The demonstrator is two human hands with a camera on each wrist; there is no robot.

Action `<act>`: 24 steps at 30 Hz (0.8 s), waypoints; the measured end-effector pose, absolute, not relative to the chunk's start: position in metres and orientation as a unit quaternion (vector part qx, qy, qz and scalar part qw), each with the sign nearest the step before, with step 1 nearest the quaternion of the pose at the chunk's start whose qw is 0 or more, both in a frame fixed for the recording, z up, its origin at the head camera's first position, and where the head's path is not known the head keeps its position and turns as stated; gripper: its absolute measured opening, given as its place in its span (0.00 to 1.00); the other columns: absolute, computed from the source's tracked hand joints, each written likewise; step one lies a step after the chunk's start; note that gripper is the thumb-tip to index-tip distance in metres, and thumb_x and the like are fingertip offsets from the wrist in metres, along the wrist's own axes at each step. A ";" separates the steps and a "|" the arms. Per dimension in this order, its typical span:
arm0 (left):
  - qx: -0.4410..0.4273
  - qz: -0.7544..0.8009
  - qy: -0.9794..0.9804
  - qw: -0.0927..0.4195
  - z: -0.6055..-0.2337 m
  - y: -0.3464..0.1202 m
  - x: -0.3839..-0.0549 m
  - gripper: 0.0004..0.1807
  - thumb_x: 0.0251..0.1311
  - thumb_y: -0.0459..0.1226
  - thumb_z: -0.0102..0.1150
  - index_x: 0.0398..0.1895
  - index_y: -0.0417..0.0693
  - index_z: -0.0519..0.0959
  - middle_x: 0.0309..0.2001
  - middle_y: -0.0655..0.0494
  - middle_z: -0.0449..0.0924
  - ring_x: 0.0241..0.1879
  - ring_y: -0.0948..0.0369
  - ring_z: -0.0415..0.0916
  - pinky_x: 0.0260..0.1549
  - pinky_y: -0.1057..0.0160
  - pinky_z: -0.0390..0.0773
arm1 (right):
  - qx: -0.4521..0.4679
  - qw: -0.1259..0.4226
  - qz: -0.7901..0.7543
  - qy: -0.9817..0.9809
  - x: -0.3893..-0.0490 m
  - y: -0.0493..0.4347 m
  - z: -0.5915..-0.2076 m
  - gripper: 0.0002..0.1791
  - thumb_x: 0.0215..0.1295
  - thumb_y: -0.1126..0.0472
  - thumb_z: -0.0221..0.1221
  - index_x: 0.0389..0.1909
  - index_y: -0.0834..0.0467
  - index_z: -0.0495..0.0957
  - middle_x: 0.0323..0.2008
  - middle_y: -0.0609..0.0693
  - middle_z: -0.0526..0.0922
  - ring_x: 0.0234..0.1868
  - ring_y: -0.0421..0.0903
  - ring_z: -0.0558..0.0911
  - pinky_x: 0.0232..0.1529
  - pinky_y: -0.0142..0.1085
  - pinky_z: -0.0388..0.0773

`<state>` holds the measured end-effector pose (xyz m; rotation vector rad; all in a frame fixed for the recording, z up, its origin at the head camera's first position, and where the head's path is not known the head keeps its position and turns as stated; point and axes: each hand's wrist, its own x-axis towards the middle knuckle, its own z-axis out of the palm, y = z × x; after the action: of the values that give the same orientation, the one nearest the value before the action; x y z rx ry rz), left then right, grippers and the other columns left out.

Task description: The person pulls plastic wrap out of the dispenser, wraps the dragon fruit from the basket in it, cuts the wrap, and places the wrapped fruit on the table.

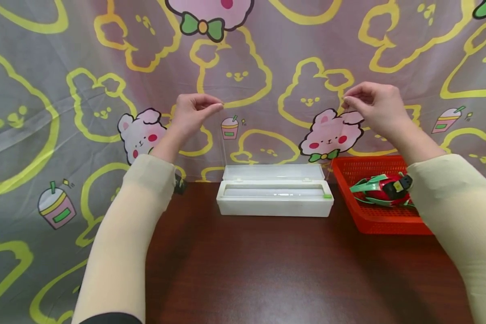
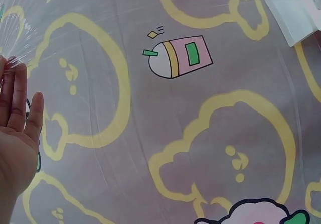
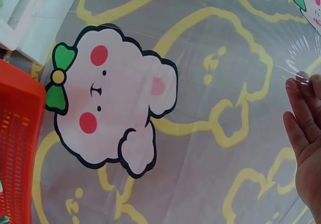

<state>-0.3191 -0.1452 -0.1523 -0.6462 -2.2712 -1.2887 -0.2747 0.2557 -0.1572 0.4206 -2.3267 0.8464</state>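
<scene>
A clear sheet of cling film [image 2: 20, 28] stretches upward from a white cling film dispenser [image 1: 274, 208] at the back of the table. My left hand [image 1: 193, 113] pinches the film's upper left corner between thumb and fingers. Level with it, my right hand [image 1: 377, 107] pinches the upper right corner. Creases fan out from the fingertips in both wrist views. The dispenser's lid [image 1: 273, 172] stands raised at the back, and a small green slider [image 1: 327, 196] sits at the right end of its front edge.
Right of the dispenser stands a red plastic basket [image 1: 382, 225] holding red and green objects [image 1: 384, 189] with a black part, partly behind the right sleeve. A patterned curtain [image 1: 267, 72] hangs behind the dark wooden table [image 1: 275, 265]. A small black object [image 1: 180, 183] is beside the left forearm.
</scene>
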 end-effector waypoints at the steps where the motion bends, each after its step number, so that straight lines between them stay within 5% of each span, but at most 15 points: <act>1: -0.233 -0.466 -0.823 0.225 -0.152 -0.146 -0.318 0.15 0.58 0.42 0.67 0.43 0.42 0.85 0.39 0.53 0.84 0.39 0.56 0.77 0.39 0.66 0.76 | 0.162 0.312 0.321 -0.879 -0.274 0.256 -0.156 0.12 0.69 0.59 0.59 0.44 0.65 0.81 0.32 0.48 0.84 0.30 0.25 0.76 0.36 0.18 0.69; 6: -0.231 -0.465 -0.822 0.232 -0.148 -0.147 -0.318 0.15 0.57 0.42 0.68 0.43 0.42 0.86 0.38 0.53 0.84 0.38 0.56 0.76 0.36 0.68 0.75 | 0.166 0.318 0.317 -0.878 -0.271 0.254 -0.150 0.11 0.68 0.60 0.59 0.43 0.65 0.81 0.32 0.48 0.84 0.30 0.26 0.76 0.35 0.17 0.69; 13: -0.242 -0.466 -0.815 0.247 -0.141 -0.146 -0.316 0.14 0.57 0.42 0.69 0.42 0.42 0.86 0.37 0.54 0.84 0.38 0.56 0.77 0.37 0.68 0.75 | 0.172 0.332 0.321 -0.870 -0.268 0.253 -0.143 0.12 0.67 0.60 0.60 0.42 0.66 0.81 0.27 0.29 0.77 0.29 0.25 0.76 0.33 0.19 0.68; 24: -0.238 -0.471 -0.809 0.259 -0.132 -0.143 -0.311 0.14 0.57 0.43 0.69 0.41 0.42 0.86 0.37 0.55 0.84 0.38 0.58 0.78 0.36 0.67 0.73 | 0.185 0.330 0.342 -0.860 -0.269 0.255 -0.132 0.12 0.68 0.62 0.59 0.43 0.69 0.80 0.25 0.26 0.77 0.29 0.24 0.77 0.32 0.19 0.68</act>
<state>-0.3113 -0.1431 -0.1316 -0.6455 -2.1928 -1.2769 -0.2691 0.2548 -0.1320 0.4848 -2.2498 0.8944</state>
